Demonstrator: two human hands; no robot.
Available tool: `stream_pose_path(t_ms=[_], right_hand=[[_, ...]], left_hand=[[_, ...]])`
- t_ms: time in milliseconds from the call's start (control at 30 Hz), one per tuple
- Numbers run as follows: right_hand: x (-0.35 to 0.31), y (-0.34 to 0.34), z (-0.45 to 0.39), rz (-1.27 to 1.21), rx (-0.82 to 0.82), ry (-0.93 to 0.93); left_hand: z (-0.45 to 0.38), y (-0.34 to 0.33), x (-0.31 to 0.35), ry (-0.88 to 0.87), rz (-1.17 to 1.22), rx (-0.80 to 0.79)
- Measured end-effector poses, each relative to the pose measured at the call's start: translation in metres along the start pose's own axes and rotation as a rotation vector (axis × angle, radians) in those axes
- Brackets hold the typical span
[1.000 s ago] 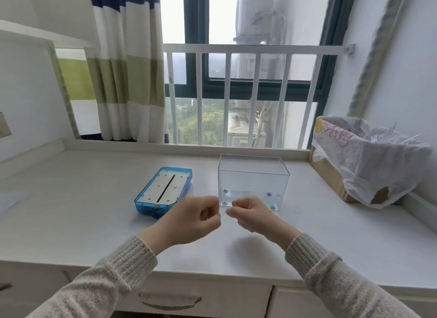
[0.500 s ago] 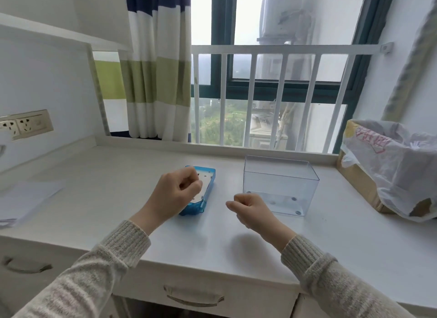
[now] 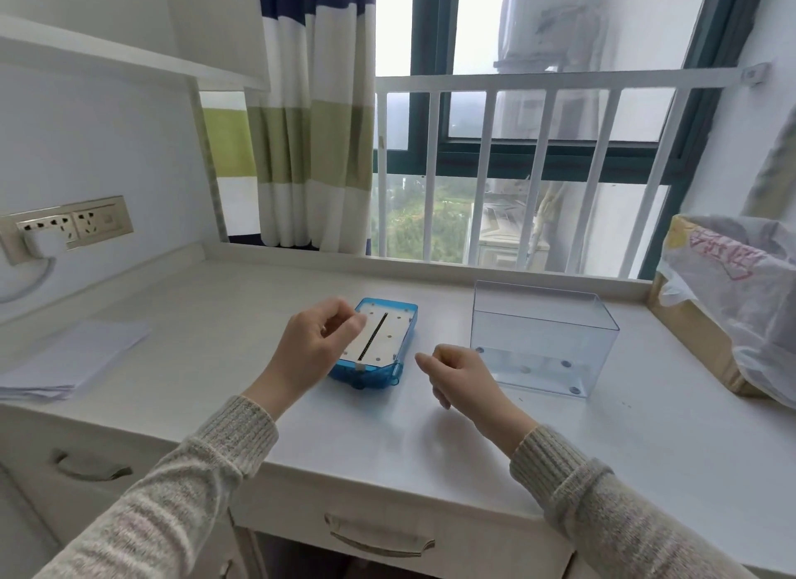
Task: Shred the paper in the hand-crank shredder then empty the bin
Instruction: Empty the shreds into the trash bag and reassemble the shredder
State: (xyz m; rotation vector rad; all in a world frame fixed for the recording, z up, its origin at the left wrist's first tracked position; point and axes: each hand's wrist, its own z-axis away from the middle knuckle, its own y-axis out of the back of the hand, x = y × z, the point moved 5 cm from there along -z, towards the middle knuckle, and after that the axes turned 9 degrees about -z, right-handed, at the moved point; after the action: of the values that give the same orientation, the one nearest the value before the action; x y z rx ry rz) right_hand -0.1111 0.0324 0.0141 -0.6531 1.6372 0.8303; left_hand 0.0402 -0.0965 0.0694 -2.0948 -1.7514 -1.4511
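Your left hand (image 3: 318, 346) loosely curled over the blue shredder top's (image 3: 379, 346) left edge, holding nothing visible, your right hand (image 3: 461, 374) curled empty beside it, clear bin (image 3: 542, 341) just right, bare desk (image 3: 387, 440) near you

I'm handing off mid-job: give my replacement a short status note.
Left hand: loosely curled, holding nothing, at the left edge of the blue plastic shredder head, which lies slot-up on the white desk.
Right hand: loosely curled, holding nothing.
Clear plastic bin stands apart, right of the head, looking empty.
Stack of white paper waits far left.
Done: nothing visibly.
Left: seat head on bin, shred, empty.
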Motion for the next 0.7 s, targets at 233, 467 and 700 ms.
stream_pose_path(t_ms=[233, 467, 700], right_hand=[[0.007, -0.004, -0.008, -0.067, 0.071, -0.071], [0.01, -0.012, -0.016, -0.111, 0.088, -0.098], [0.017, -0.026, -0.028, -0.115, 0.098, -0.167]], left_hand=[[-0.013, -0.006, -0.037, 0.284, 0.109, 0.075], [-0.024, -0.026, -0.068, 0.516, 0.116, -0.026], [-0.025, -0.046, -0.075, 0.716, 0.36, -0.147]])
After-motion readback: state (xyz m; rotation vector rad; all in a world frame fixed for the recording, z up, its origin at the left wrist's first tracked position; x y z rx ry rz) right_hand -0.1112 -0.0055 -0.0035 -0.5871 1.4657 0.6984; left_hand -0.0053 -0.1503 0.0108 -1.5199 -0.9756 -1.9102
